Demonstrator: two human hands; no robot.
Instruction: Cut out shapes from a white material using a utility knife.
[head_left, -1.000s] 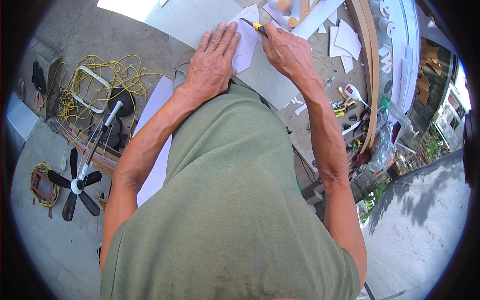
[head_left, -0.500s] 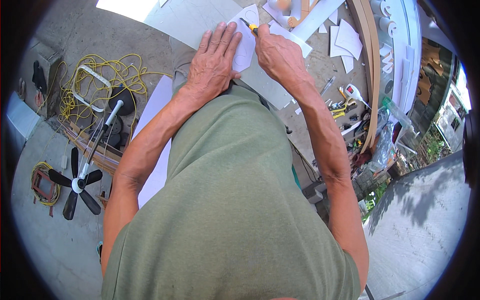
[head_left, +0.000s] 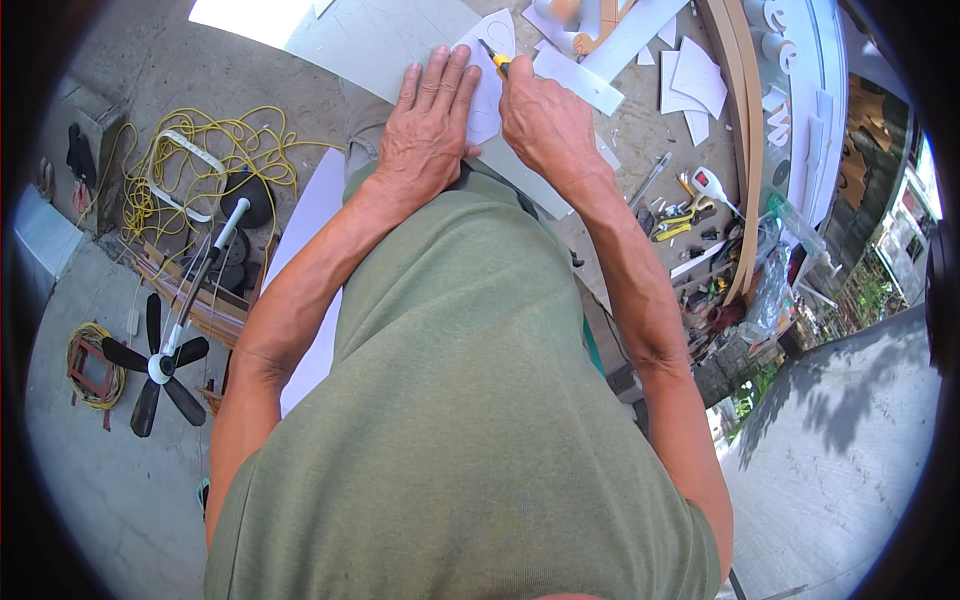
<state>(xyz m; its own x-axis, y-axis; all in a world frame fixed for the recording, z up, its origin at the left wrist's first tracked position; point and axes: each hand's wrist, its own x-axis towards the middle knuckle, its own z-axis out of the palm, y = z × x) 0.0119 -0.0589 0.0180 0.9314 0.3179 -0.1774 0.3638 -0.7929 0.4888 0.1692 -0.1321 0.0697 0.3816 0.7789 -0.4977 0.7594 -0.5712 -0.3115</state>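
Note:
My left hand (head_left: 430,125) lies flat with fingers stretched, pressing on the left part of a white sheet piece (head_left: 487,112) that has curved outlines drawn on it. In my right hand (head_left: 548,120) is a yellow and black utility knife (head_left: 497,62), held in a closed grip. Its blade points up and to the left, its tip over or on the white piece; whether it touches I cannot tell. Beneath the piece is a larger grey-white flat sheet (head_left: 370,45), which reaches to the far left.
White offcuts (head_left: 695,80) and a white strip (head_left: 580,80) lie to the right. Beyond them are a glue gun (head_left: 708,183), yellow-handled pliers (head_left: 685,218) and curved brown strips (head_left: 742,120). On the left are a black-bladed fan (head_left: 158,368) and tangled yellow cord (head_left: 215,165).
My right hand and the knife have moved slightly left and nearer to me. The left hand stays flat in almost the same place.

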